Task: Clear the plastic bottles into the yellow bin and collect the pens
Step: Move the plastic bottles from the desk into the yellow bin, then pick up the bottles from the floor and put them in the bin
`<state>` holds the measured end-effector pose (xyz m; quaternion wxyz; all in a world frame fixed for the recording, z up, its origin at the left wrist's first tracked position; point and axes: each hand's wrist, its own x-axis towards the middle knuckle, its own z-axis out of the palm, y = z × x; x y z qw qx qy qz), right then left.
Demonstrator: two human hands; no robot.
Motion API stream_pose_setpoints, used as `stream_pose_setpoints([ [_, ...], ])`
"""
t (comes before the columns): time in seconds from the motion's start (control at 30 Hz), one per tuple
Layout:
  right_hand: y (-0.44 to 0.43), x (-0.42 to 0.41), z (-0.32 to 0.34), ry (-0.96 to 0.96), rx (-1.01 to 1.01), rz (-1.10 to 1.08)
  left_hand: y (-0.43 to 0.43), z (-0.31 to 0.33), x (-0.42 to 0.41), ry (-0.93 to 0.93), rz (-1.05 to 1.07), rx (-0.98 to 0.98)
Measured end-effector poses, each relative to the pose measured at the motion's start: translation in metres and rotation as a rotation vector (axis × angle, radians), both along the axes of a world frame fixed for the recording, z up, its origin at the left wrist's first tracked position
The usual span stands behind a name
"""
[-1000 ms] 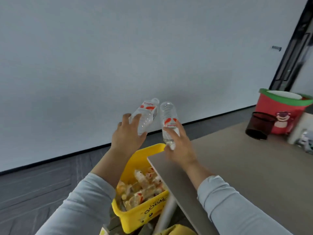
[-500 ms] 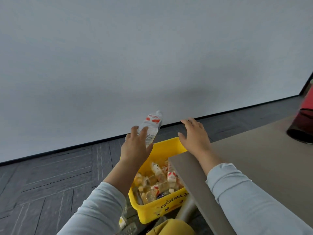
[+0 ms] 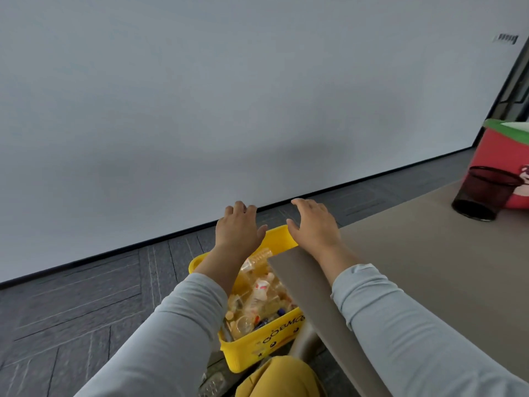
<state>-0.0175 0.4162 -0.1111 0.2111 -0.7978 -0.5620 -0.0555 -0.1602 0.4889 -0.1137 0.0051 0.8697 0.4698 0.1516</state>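
The yellow bin (image 3: 257, 348) stands on the floor by the table's left corner, holding several clear plastic bottles (image 3: 262, 287) with red-and-white labels. My left hand (image 3: 237, 227) hovers over the bin's far side, palm down, fingers apart, holding nothing. My right hand (image 3: 313, 224) is beside it over the bin's far rim and the table corner, also spread and empty. No pens are visible.
The beige table (image 3: 429, 267) runs to the right. A dark mesh pen cup (image 3: 483, 193) stands at its far right, with a red and green bucket (image 3: 506, 159) behind it. Grey floor tiles and a white wall lie ahead. My yellow-clad knee (image 3: 277, 376) is below the bin.
A second ago each hand held a bottle above the bin. The right hand let go first, then the left; both bottles have left my hands and both hands are empty over the bin.
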Motion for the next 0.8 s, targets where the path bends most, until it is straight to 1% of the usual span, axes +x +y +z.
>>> stream_pose_setpoints([
  [0.1,-0.015,-0.011,0.004,-0.036,0.021,0.007,-0.016,0.007,-0.019,-0.008,0.007,-0.021],
  [0.2,-0.033,-0.031,0.007,-0.055,0.068,0.044,-0.036,0.017,-0.041,-0.038,0.016,0.001],
  [0.33,-0.061,-0.068,0.010,-0.084,0.120,0.148,-0.067,0.018,-0.069,-0.067,0.039,0.039],
  [0.53,-0.096,-0.111,0.004,-0.156,0.107,0.302,-0.099,0.012,-0.099,-0.089,0.058,0.067],
  [0.8,-0.131,-0.143,-0.023,-0.088,0.072,0.330,-0.129,-0.003,-0.144,-0.075,0.067,0.045],
])
